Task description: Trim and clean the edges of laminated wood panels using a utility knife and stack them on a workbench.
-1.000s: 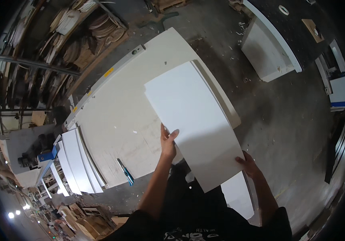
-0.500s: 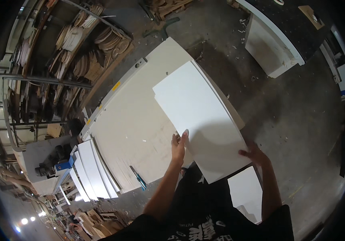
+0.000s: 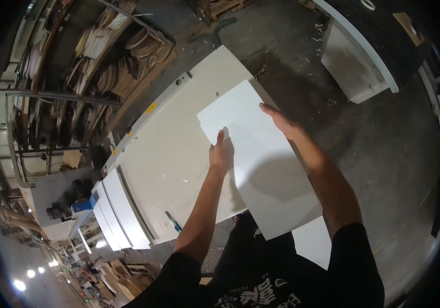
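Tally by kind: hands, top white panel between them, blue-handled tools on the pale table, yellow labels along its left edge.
Hands: left hand, right hand: 2
Top white panel: 1
Blue-handled tool: 1
Yellow labels: 3
Total: 7

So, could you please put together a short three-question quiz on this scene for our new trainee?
1. True or false: the left hand and the right hand are at opposite long edges of the white panel.
2. Where does the slim tool lie?
A) On the floor
B) On the pale table, by the edge nearest the person
C) On top of the white panel
3. Fill in the blank: the loaded shelves stand toward the upper ____ of the view.

Key: 1. True. 2. B. 3. Left.
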